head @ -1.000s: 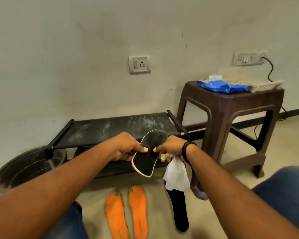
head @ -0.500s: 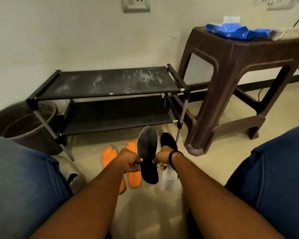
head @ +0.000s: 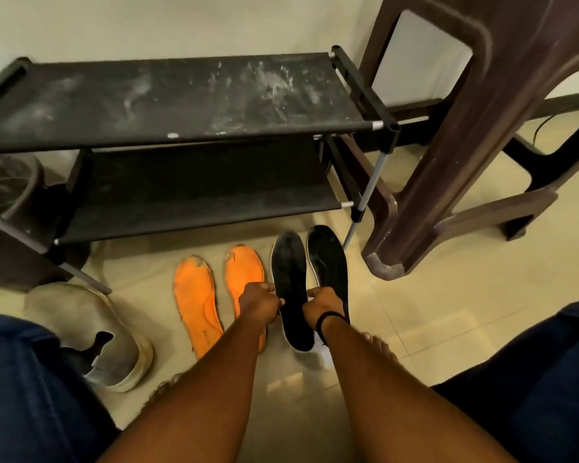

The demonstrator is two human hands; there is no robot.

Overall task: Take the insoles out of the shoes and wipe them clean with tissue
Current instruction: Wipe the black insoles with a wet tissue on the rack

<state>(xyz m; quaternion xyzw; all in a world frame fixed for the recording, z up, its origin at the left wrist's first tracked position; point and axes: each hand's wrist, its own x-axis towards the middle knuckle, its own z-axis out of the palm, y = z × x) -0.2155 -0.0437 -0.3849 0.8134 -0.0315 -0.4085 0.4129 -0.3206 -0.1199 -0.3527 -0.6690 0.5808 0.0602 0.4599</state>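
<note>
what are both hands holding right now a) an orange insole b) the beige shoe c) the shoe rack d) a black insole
d: the left hand and right hand each grip a side of the black insole, while both orange insoles lie on the floor.

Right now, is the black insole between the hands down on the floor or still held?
Held. The left hand and right hand pinch the black insole by its edges; whether its heel end touches the floor cannot be told.
</note>
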